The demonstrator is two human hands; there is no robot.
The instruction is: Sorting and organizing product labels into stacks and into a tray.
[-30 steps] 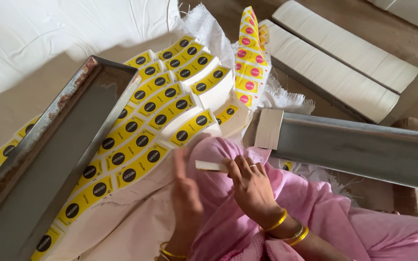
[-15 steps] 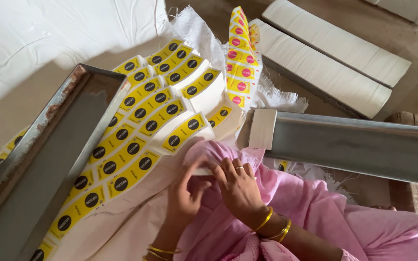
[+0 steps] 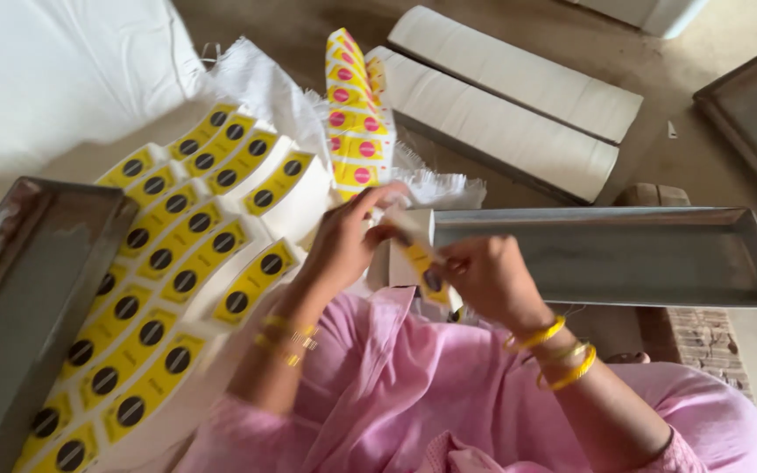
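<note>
1. I see both hands raised over the lap, meeting on one small white packet (image 3: 420, 254) with a yellow label and a dark dot. It sits between the two grips, tilted, its top end by the left fingertips and its lower end against the right hand.
2. My left hand (image 3: 343, 245) pinches the packet's upper end; its grip is closed to a narrow fingertip pinch, thumb against forefinger. I judge this hold steadies the top edge.
3. My right hand (image 3: 484, 280) has its fingers curled around the packet's lower part, clenched on it loosely. How tight, I cannot tell, as the back of the hand hides the fingertips.
4. Just left of the left grip, rows of matching yellow-labelled packets (image 3: 177, 263) lie fanned on white cloth (image 3: 256, 83), overlapping like tiles, probably so each label stays readable.
5. Above the grips, a stack of red-dotted yellow packets (image 3: 354, 123) stands on edge.
6. Right of the right grip lies a long metal tray (image 3: 624, 254), on the floor; another tray (image 3: 10, 298) sits far left.
7. Beyond, well apart from both grips, two long white bundles (image 3: 510, 105) lie side by side.
</note>
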